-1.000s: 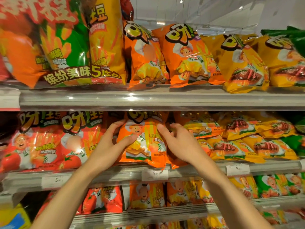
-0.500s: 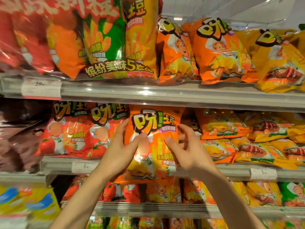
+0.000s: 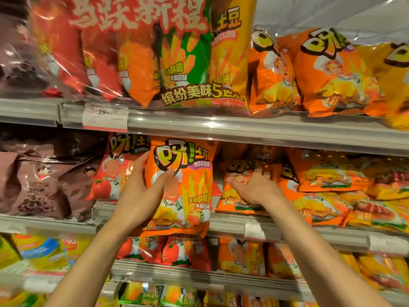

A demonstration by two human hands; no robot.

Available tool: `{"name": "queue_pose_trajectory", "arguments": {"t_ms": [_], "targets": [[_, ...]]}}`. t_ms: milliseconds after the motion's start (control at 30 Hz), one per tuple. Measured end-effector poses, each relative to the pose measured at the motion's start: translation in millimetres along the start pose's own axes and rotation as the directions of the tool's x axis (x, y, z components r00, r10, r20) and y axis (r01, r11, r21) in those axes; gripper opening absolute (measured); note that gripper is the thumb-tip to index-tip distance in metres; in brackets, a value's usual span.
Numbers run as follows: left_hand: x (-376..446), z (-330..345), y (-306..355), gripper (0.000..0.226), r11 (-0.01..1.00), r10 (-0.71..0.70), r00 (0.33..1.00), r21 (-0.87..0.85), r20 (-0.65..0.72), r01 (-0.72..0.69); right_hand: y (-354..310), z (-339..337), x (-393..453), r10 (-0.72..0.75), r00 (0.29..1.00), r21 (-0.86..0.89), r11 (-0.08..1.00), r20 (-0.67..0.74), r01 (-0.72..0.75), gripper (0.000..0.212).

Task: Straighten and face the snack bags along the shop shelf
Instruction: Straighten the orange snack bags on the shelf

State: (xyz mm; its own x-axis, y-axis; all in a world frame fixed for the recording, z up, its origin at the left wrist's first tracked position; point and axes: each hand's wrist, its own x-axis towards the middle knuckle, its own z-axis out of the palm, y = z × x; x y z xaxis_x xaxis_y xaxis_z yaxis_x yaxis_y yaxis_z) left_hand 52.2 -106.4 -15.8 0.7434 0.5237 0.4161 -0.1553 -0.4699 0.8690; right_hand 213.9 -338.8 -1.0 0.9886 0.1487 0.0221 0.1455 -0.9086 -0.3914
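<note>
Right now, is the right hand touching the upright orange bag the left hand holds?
Apart. The head view shows the right hand on a neighbouring bag, clear of the upright orange bag.

Orange snack bag point(image 3: 183, 189) in the left hand point(image 3: 141, 191): glossy plastic film, smooth w/ soft crinkles, printed front catching light. Orange bag point(image 3: 234, 196) under the right hand point(image 3: 256, 189): same shiny film, more creased. Multipack point(image 3: 141, 52) on top shelf: clear glossy plastic overwrap, strong glare streaks, wrinkled over the inner bags. Brown bags point(image 3: 42, 185) at left: duller sheen, semi-matt film, deep folds. Shelf rail point(image 3: 265, 129): smooth grey metal fronted w/ clear glossy plastic strip, bright highlights. Price tag point(image 3: 105, 117): matt white paper behind the strip. Yellow bags point(image 3: 365, 209) at right: shiny film, blurred.
</note>
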Motion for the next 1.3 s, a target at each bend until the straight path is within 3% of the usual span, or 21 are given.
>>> {"name": "queue_pose_trajectory", "arguments": {"t_ms": [167,400,467,567,700,800,867,967,1033,1167,1300], "targets": [[-2,-6,-2,0.074,1.000,-0.005,1.000,0.007,0.023,0.004,6,-1,-5,-0.042,0.995,0.139,0.989,-0.094,0.054,0.095],[1,-11,-3,0.075,1.000,-0.008,1.000,0.002,-0.006,0.008,12,7,-14,-0.130,0.961,0.347,0.914,-0.246,0.213,0.089],[2,-12,-2,0.080,1.000,-0.011,1.000,-0.005,-0.014,0.011,12,10,-12,-0.119,0.938,0.317,0.921,-0.326,0.227,0.086],[2,-8,-2,0.083,0.999,0.004,1.000,-0.033,0.000,-0.004,4,18,-2,-0.134,0.871,0.098,0.974,-0.473,0.203,0.078],[0,3,-1,0.075,0.999,-0.006,1.000,-0.032,0.009,0.006,-5,31,13,-0.131,0.919,-0.088,0.990,-0.370,0.106,0.091],[-1,10,-1,0.069,1.000,-0.003,1.000,-0.008,0.009,0.003,7,30,20,-0.132,0.931,0.131,0.974,-0.339,0.186,0.099],[-1,12,-1,0.069,1.000,-0.011,1.000,0.006,-0.003,0.011,15,26,26,-0.054,0.950,0.233,0.964,-0.308,0.130,0.103],[-2,14,-2,0.070,1.000,-0.021,1.000,0.014,0.002,0.021,21,21,36,0.033,0.995,0.260,0.966,-0.098,-0.006,0.100],[-2,15,-3,0.071,1.000,-0.025,1.000,0.016,0.010,0.025,23,20,35,0.029,0.999,0.293,0.956,-0.019,-0.022,0.088],[-1,15,-5,0.072,1.000,-0.029,0.999,0.003,0.015,0.029,21,18,35,0.060,0.983,0.441,0.897,-0.173,0.023,0.066],[-1,16,-6,0.072,1.000,-0.026,1.000,0.000,0.009,0.026,5,21,37,0.079,0.932,0.437,0.895,-0.355,0.090,0.085]]}}
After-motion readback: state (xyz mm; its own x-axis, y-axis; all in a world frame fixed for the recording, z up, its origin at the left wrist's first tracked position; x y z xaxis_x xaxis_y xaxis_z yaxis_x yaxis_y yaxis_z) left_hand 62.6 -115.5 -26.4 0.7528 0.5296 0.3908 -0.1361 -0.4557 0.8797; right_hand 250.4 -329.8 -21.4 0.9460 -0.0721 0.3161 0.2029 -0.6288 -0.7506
